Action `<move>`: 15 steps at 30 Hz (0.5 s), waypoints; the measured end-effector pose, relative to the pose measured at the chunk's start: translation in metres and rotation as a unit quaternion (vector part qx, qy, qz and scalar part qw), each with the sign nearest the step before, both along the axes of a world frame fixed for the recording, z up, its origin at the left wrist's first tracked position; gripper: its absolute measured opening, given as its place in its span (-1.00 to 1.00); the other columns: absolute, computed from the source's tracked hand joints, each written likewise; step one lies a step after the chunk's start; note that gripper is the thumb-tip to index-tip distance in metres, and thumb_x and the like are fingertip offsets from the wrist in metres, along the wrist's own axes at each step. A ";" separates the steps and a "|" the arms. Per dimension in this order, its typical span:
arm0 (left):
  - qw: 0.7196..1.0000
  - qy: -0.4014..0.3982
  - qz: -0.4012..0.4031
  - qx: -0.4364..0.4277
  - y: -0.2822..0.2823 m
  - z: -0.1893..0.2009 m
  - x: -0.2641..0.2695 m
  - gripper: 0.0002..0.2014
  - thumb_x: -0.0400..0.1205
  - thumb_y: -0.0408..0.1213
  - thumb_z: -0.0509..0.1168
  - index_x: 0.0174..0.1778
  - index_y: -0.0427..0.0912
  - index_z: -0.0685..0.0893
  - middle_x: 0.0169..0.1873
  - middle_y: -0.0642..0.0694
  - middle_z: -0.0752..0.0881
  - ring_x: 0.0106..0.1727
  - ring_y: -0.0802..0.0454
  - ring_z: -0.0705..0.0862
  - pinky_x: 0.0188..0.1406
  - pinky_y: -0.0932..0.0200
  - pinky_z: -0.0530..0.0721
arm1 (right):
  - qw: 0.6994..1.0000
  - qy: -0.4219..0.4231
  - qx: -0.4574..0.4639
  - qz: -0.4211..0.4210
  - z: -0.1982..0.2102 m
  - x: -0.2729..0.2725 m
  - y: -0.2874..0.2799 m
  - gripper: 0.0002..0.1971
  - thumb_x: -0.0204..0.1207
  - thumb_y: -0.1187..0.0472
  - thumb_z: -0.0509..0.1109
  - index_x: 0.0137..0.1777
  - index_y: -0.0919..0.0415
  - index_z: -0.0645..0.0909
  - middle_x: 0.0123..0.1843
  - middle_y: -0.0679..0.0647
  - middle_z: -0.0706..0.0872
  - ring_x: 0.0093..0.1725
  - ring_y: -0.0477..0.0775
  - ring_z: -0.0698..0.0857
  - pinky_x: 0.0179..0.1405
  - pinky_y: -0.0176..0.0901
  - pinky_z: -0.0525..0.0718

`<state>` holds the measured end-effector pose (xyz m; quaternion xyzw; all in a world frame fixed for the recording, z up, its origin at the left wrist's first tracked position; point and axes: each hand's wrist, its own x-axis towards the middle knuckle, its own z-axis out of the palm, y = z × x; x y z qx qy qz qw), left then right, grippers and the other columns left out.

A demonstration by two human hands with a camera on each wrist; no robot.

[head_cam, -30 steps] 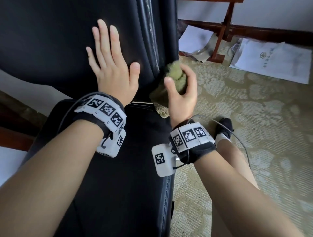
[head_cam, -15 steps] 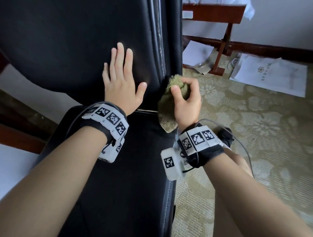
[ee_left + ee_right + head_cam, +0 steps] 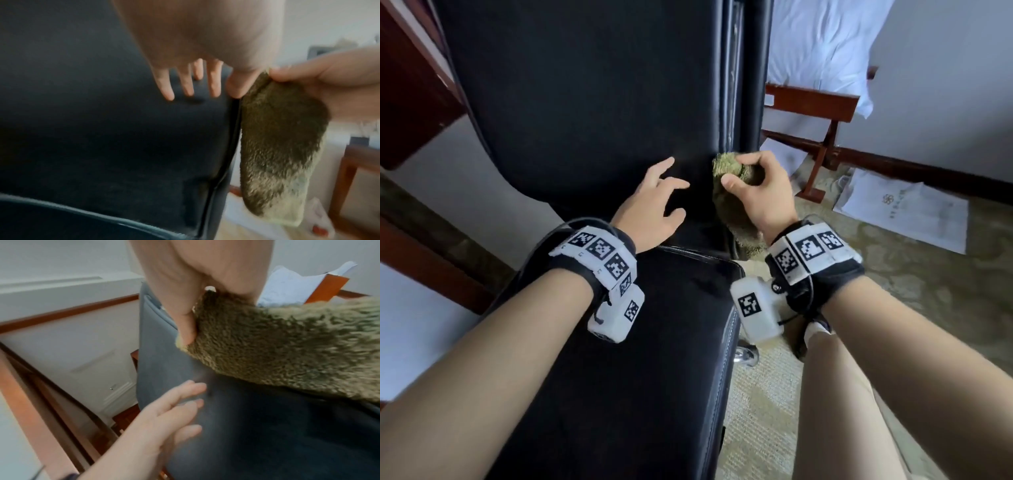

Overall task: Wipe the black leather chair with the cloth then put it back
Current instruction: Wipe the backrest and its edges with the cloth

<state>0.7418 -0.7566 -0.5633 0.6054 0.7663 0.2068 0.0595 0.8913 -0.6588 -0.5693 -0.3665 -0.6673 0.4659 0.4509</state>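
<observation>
The cloth (image 3: 729, 192) is olive-green, with a fuzzy, towel-like pile, and it is bunched in the right hand (image 3: 760, 195). The thumb and the curled fingers pinch its upper part, and the rest hangs down in a long soft flap beside the right edge of the chair back. In the left wrist view the cloth (image 3: 281, 146) hangs just beside the piped seam of the chair, and its lower end looks paler. In the right wrist view the cloth (image 3: 287, 345) lies against the dark leather, with the thumb pressed into its pile.

The black leather chair (image 3: 599, 102) has a smooth, slightly shiny backrest with a stitched seam and a rounded side roll along the right edge. Its seat (image 3: 640, 359) is flat and also black, with a line of stitching near the right border.

The left hand (image 3: 654, 205) holds nothing. Its fingers are spread and nearly straight, and the fingertips (image 3: 169, 95) touch the lower backrest, just left of the cloth.

Both wrists carry black bands with white square-patterned markers. Around the chair there is a patterned beige carpet (image 3: 928, 291), white paper sheets (image 3: 904, 209) on the floor, and a red-brown wooden frame (image 3: 822, 102) below white bedding (image 3: 825, 44).
</observation>
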 end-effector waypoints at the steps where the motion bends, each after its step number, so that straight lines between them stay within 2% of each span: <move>1: 0.998 -0.057 -0.007 0.007 -0.001 0.004 0.003 -0.60 0.64 -0.26 0.26 0.42 -0.07 0.47 0.58 0.09 0.16 0.45 0.13 0.35 0.33 0.13 0.43 | 1.000 0.003 -0.006 0.006 0.008 0.002 -0.002 -0.77 0.41 0.27 0.51 -0.06 0.09 0.50 -0.15 -0.23 0.57 0.02 -0.09 0.58 0.11 -0.31 0.53; 3: 0.986 -0.165 -0.019 0.015 -0.002 0.010 0.011 -0.63 0.63 -0.23 0.29 0.37 -0.04 0.50 0.47 0.09 0.36 0.38 0.19 0.42 0.39 0.14 0.40 | 0.999 0.022 -0.013 0.025 0.024 0.005 -0.008 -0.78 0.42 0.31 0.49 -0.07 0.09 0.52 -0.16 -0.19 0.58 0.02 -0.05 0.60 0.19 -0.08 0.60; 5: 0.967 -0.252 -0.028 0.000 -0.003 0.017 0.021 -0.65 0.61 -0.19 0.32 0.32 0.02 0.50 0.33 0.11 0.52 0.32 0.22 0.49 0.39 0.13 0.44 | 0.997 0.044 -0.022 0.053 0.037 0.007 -0.015 -0.78 0.43 0.34 0.48 -0.10 0.05 0.53 -0.15 -0.12 0.61 0.00 -0.01 0.63 0.18 0.02 0.64; 8: 0.934 -0.356 -0.038 -0.020 -0.006 0.028 0.033 -0.78 0.58 -0.26 0.37 0.13 0.01 0.61 0.07 0.06 0.72 0.13 0.19 0.68 0.18 0.25 0.59 | 0.994 0.064 -0.038 0.086 0.051 0.007 -0.025 -0.74 0.43 0.35 0.48 -0.12 -0.03 0.52 -0.07 0.03 0.66 0.00 0.03 0.66 0.14 0.07 0.68; 10: 0.924 -0.381 -0.025 -0.023 -0.011 0.033 0.036 -0.89 0.56 -0.30 0.40 -0.02 -0.06 0.70 -0.09 0.03 0.77 -0.03 0.16 0.74 0.03 0.31 0.66 | 0.992 0.074 -0.043 0.090 0.056 0.006 -0.029 -0.73 0.44 0.35 0.47 -0.10 -0.04 0.52 0.00 0.10 0.66 0.04 0.08 0.66 0.16 0.12 0.67; 12: 0.927 -0.373 -0.015 -0.021 -0.017 0.035 0.034 -0.91 0.54 -0.33 0.42 -0.06 -0.14 0.74 -0.11 -0.04 0.79 -0.05 0.09 0.77 0.05 0.27 0.69 | 0.992 0.083 -0.035 0.086 0.060 0.007 -0.031 -0.74 0.44 0.37 0.46 -0.06 0.01 0.52 0.02 0.09 0.65 0.05 0.07 0.65 0.17 0.11 0.66; 13: 0.928 -0.373 -0.013 -0.019 -0.022 0.036 0.032 -0.91 0.53 -0.36 0.43 -0.08 -0.17 0.74 -0.11 -0.07 0.80 -0.05 0.06 0.77 0.07 0.23 0.69 | 0.992 0.088 -0.030 0.083 0.062 0.008 -0.032 -0.74 0.44 0.38 0.45 -0.02 0.06 0.52 0.00 0.06 0.63 0.04 0.04 0.64 0.17 0.05 0.66; 15: 0.931 -0.364 -0.007 -0.016 -0.032 0.040 0.027 -0.94 0.51 -0.39 0.44 -0.18 -0.14 0.74 -0.18 -0.05 0.80 -0.14 0.14 0.76 0.04 0.28 0.67 | 0.993 0.091 -0.029 0.069 0.063 0.009 -0.031 -0.72 0.45 0.40 0.44 0.08 0.12 0.53 -0.05 -0.07 0.60 -0.04 -0.10 0.61 0.09 -0.17 0.66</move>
